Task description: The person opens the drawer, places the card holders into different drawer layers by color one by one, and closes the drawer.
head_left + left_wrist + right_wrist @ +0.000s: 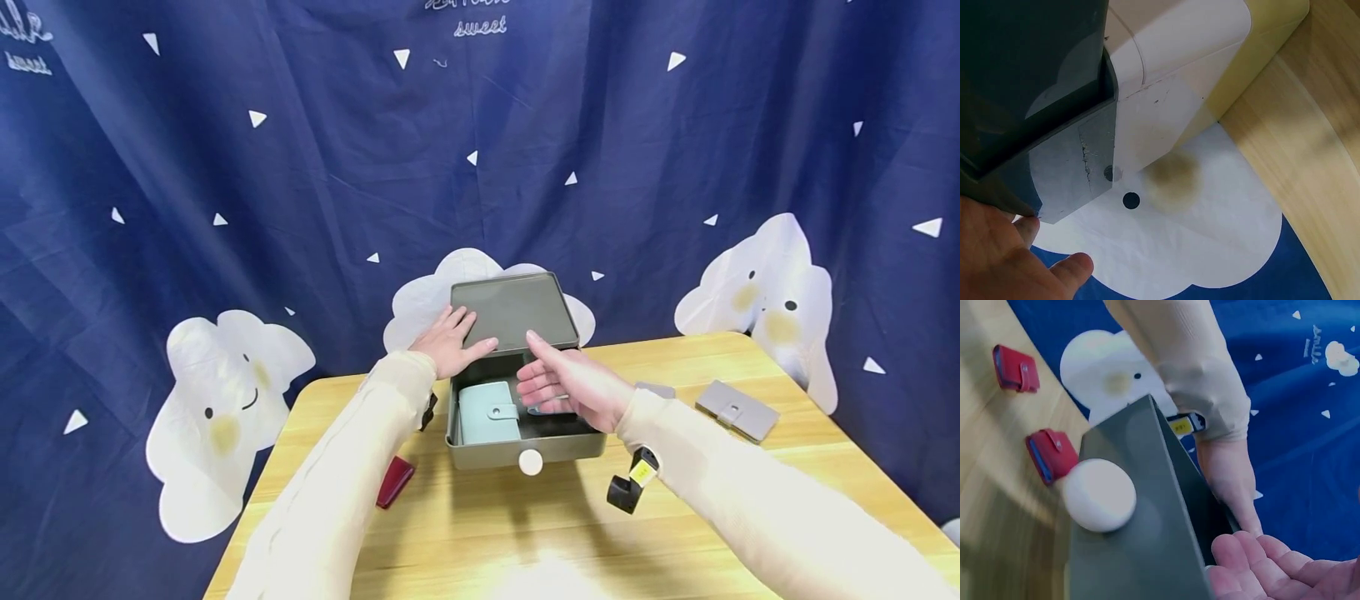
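Observation:
A dark grey box (491, 455) with a round white knob (530, 462) on its front stands on the table, its lid (513, 308) raised at the back. My left hand (448, 343) rests on the lid's left edge with fingers extended; the left wrist view shows its fingertips at the dark edge. Inside the box, on the left, lies a light blue wallet (487, 414) with a snap strap. Over the box's right half is my right hand (573, 385), fingers loosely bent and holding nothing. Beneath it a blue item (534, 410) shows partly, mostly hidden by the fingers.
On the wooden table (480, 533), a grey snap wallet (738, 410) lies to the right, with another grey item (656, 389) partly behind the right wrist. Two red wallets (1017, 369) appear left of the box in the right wrist view. A blue curtain (337, 125) hangs behind.

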Available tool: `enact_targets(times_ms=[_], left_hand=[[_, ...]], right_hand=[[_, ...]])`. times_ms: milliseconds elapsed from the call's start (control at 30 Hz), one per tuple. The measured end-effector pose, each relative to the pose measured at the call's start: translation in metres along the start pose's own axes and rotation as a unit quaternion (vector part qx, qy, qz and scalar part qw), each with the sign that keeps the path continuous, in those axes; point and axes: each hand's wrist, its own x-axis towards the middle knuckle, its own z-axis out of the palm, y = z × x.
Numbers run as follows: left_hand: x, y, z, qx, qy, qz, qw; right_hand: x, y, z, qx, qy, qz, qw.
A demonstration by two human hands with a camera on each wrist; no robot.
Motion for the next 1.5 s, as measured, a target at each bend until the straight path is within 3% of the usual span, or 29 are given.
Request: enact_targets(times_ms=[367, 733, 1067, 1500], left_hand=[[0.003, -0.002, 0.003, -0.001, -0.001, -0.002, 1.0000], [0.001, -0.005, 0.004, 0.001, -0.001, -0.003, 1.0000], [0.000, -0.003, 0.002, 0.005, -0.008, -0.009, 0.9999], [0.002, -0.006, 0.006, -0.010, 0.000, -0.005, 0.9999]], right_hand=[[-0.021, 0.009, 0.000, 0.047, -0.039, -0.020, 0.998], [-0.038, 0.018, 0.003, 0.055, -0.085, -0.046, 0.994], [-0.050, 0.028, 0.015, 0.081, -0.128, -0.057, 0.987], [-0.055, 0.048, 0.033, 0.104, -0.171, -0.028, 0.979]])
